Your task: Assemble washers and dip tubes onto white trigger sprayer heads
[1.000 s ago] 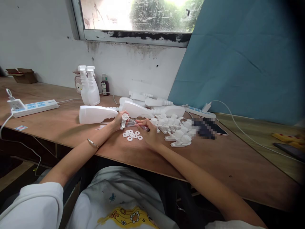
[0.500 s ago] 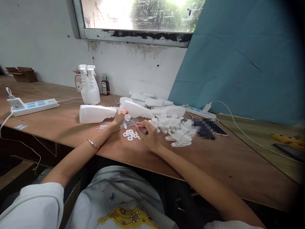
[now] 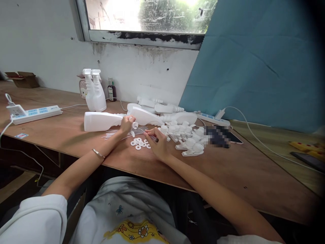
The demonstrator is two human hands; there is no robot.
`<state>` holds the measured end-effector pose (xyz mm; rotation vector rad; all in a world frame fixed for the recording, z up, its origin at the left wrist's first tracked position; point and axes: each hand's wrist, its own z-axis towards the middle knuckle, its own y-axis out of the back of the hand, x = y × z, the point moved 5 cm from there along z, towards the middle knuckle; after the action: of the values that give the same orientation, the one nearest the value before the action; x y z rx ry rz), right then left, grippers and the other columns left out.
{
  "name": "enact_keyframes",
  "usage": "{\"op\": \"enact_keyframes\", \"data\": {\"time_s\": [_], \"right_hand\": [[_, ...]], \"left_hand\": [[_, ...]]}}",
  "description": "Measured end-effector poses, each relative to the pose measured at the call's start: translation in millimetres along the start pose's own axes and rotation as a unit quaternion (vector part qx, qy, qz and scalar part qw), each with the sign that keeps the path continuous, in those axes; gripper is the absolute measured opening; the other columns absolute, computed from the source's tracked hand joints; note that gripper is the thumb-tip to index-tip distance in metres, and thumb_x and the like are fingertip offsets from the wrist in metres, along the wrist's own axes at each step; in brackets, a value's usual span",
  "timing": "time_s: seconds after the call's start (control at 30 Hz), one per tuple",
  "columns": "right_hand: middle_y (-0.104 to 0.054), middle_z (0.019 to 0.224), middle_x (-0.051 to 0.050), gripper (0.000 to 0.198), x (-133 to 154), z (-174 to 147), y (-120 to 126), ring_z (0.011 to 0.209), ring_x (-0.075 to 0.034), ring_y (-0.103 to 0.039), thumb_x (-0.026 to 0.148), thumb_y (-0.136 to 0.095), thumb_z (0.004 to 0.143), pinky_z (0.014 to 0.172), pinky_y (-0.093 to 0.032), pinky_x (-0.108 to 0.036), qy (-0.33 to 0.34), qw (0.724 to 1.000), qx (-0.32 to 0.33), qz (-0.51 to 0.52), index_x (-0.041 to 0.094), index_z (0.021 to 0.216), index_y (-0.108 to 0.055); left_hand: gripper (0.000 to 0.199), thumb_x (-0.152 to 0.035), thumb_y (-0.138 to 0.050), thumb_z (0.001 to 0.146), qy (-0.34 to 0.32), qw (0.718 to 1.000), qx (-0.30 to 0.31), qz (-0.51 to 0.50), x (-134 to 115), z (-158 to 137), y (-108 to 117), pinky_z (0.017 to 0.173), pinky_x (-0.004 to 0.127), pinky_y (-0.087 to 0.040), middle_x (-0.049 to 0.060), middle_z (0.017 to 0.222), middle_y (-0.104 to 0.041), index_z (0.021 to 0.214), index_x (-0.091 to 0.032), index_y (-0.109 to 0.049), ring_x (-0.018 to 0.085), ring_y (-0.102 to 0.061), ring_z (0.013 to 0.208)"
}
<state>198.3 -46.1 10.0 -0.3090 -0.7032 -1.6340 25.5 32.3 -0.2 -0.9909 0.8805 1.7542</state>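
Note:
My left hand (image 3: 126, 125) is closed round a white trigger spray head (image 3: 135, 125), its round collar turned toward my right hand. Pinched in the fingers of my right hand (image 3: 158, 144) is a thin tool with a dark handle (image 3: 154, 138); its slim front end points at the collar, and I cannot tell whether it touches. White ring washers (image 3: 138, 147) lie in a small heap just below both hands. Thin white tubes (image 3: 109, 134) are bundled on the table under my left hand. One white bottle (image 3: 101, 122) lies on its side to the left.
More white bottles (image 3: 144, 116) lie behind my hands. A pile of spray heads (image 3: 191, 147) is at the right, beside a phone (image 3: 236, 138). Two upright spray bottles (image 3: 99, 98) and a dark bottle (image 3: 111, 92) stand by the wall. A power strip (image 3: 38, 114) sits at the left.
My right hand has turned slightly, so less of the dark handle shows. My left hand still holds the spray head in nearly the same place.

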Motion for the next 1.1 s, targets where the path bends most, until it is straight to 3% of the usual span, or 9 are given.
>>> {"op": "enact_keyframes", "data": {"time_s": [0.2,0.37,0.47,0.6,0.7,0.8,0.93,1.1], "right_hand": [[-0.059,0.079,-0.003,0.009,6,-4,-4,0.080,-0.018,-0.060,0.022,-0.050,0.083,0.070,-0.048,-0.032,0.079,0.995,0.044,-0.052,0.023,0.074,-0.049],[-0.060,0.082,-0.004,0.007,8,-5,-4,0.080,-0.018,-0.060,0.021,-0.050,0.083,0.072,-0.048,-0.032,0.089,0.993,0.041,-0.060,0.023,0.076,-0.050],[-0.063,0.084,-0.004,0.007,9,-3,-2,0.082,-0.018,-0.062,0.022,-0.052,0.082,0.073,-0.048,-0.032,0.057,0.997,0.028,-0.043,0.023,0.075,-0.049],[-0.065,0.088,-0.003,0.009,5,-1,-4,0.095,-0.019,-0.062,0.024,-0.053,0.081,0.073,-0.049,-0.031,-0.036,0.997,0.051,0.033,0.023,0.076,-0.046],[-0.066,0.091,-0.003,0.010,3,0,-4,0.098,-0.019,-0.061,0.026,-0.052,0.082,0.072,-0.050,-0.030,-0.076,0.993,0.048,0.081,0.023,0.077,-0.044],[-0.066,0.100,-0.003,0.011,1,0,-5,0.092,-0.018,-0.063,0.027,-0.053,0.082,0.073,-0.050,-0.032,-0.091,0.990,0.055,0.090,0.023,0.077,-0.043],[-0.066,0.103,-0.004,0.010,3,-1,-5,0.089,-0.018,-0.063,0.026,-0.053,0.081,0.074,-0.049,-0.033,-0.075,0.992,0.069,0.070,0.023,0.077,-0.045],[-0.066,0.106,-0.004,0.008,9,-2,-5,0.091,-0.018,-0.064,0.023,-0.052,0.081,0.070,-0.049,-0.031,-0.048,0.995,0.075,0.046,0.023,0.077,-0.046]], "left_hand": [[0.024,-0.030,-0.044,0.069,-0.027,0.999,0.001,-0.023,-7,-3,1,0.044,0.020,-0.022,-0.005,0.046,-0.029,0.050,-0.017,-0.038,0.008,-0.027,0.043],[0.020,-0.030,-0.049,0.069,-0.067,0.998,-0.006,-0.009,-19,-9,4,0.047,0.020,-0.025,-0.005,0.047,-0.034,0.055,-0.017,-0.044,0.009,-0.031,0.046],[0.018,-0.029,-0.049,0.070,-0.086,0.996,-0.012,0.011,-25,-13,5,0.048,0.020,-0.025,-0.005,0.047,-0.035,0.057,-0.017,-0.045,0.009,-0.031,0.047],[0.016,-0.028,-0.050,0.069,-0.110,0.993,-0.041,0.021,-32,-18,8,0.051,0.020,-0.026,-0.005,0.049,-0.037,0.058,-0.017,-0.045,0.009,-0.032,0.049],[0.018,-0.028,-0.051,0.068,-0.082,0.995,-0.048,-0.036,-27,-16,9,0.050,0.020,-0.027,-0.005,0.049,-0.038,0.056,-0.017,-0.045,0.008,-0.032,0.049],[0.021,-0.029,-0.049,0.069,-0.045,0.996,-0.014,-0.080,-19,-12,5,0.046,0.020,-0.028,-0.004,0.047,-0.042,0.053,-0.016,-0.045,0.008,-0.034,0.045],[0.023,-0.031,-0.050,0.066,-0.012,0.994,0.022,-0.110,-10,-6,0,0.042,0.020,-0.026,-0.003,0.043,-0.041,0.050,-0.016,-0.045,0.007,-0.033,0.041],[0.027,-0.033,-0.049,0.067,0.009,0.988,0.016,-0.153,-5,-4,-1,0.040,0.020,-0.023,-0.004,0.043,-0.035,0.049,-0.017,-0.039,0.006,-0.030,0.040]]}}
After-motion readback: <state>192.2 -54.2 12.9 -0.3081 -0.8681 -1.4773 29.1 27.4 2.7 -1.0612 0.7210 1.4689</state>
